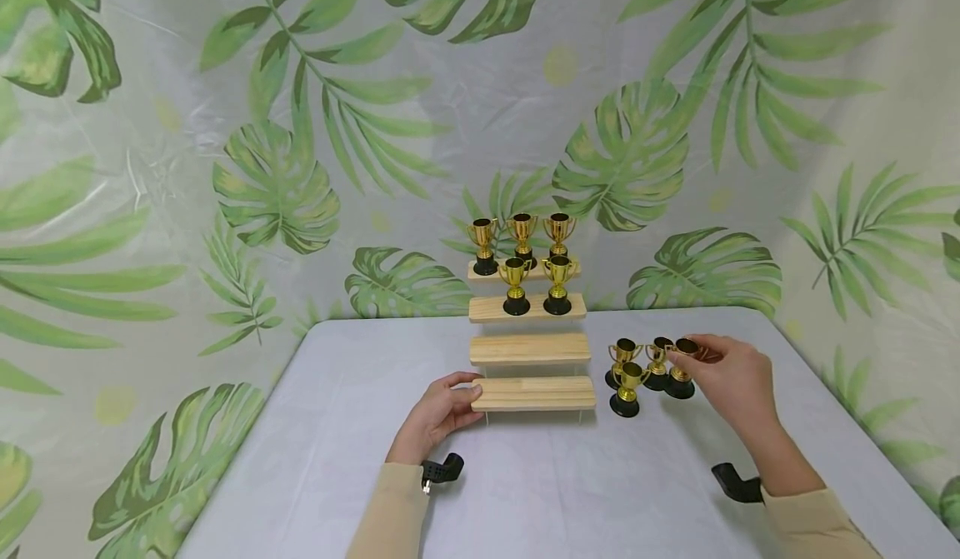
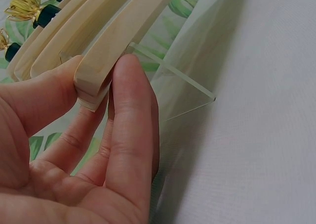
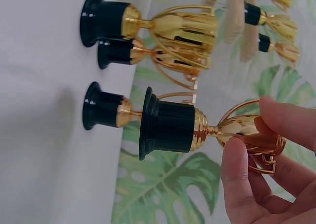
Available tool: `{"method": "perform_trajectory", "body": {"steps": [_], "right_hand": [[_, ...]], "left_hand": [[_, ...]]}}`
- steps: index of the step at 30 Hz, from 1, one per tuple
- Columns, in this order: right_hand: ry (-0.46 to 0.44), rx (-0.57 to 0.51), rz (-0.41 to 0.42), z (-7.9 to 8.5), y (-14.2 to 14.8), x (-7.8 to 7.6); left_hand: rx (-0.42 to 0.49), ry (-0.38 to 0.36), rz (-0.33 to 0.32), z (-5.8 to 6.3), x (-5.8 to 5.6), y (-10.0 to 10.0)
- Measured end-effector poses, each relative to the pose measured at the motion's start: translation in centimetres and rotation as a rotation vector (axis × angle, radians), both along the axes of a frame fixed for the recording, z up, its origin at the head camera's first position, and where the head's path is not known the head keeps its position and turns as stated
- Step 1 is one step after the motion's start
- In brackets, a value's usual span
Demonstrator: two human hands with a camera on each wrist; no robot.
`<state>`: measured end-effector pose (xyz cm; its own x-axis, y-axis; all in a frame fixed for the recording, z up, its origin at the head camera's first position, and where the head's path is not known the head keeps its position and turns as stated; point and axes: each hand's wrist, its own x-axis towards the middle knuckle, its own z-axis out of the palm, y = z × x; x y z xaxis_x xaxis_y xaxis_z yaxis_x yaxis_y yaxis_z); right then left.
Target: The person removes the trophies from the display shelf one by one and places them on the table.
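Note:
My left hand [image 1: 435, 413] pinches the left end of the lowest wooden shelf [image 1: 536, 394] of a tiered stand, thumb on one face and fingers on the other, as the left wrist view shows. With thumb and fingers my right hand [image 1: 738, 380] grips a small gold trophy cup [image 3: 170, 126] by its bowl. Its black base hangs free of the fingers and overlaps another trophy [image 3: 103, 105] in the right wrist view. Three more trophies stand upright on the table close by, the front one [image 1: 628, 391] nearest the stand's right side.
On the top shelf [image 1: 540, 271] stand three trophies. Two more occupy the right part of the second shelf [image 1: 483, 309]; the third shelf [image 1: 530, 348] shows bare wood. Clear thin legs [image 2: 173, 71] hold up the stand on a white-covered table [image 1: 330, 434]. Behind hangs a leaf-patterned cloth [image 1: 480, 126].

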<state>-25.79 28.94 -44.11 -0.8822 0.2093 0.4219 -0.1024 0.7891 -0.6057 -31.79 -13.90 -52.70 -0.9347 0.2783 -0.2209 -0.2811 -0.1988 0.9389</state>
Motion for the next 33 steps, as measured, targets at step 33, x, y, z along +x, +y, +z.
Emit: {"method": "perform_trajectory", "body": {"steps": [33], "right_hand": [[-0.059,0.018,-0.003,-4.6,0.2,-0.9]], "left_hand": [[-0.009,-0.003,-0.005,0.0,-0.1,-0.1]]}}
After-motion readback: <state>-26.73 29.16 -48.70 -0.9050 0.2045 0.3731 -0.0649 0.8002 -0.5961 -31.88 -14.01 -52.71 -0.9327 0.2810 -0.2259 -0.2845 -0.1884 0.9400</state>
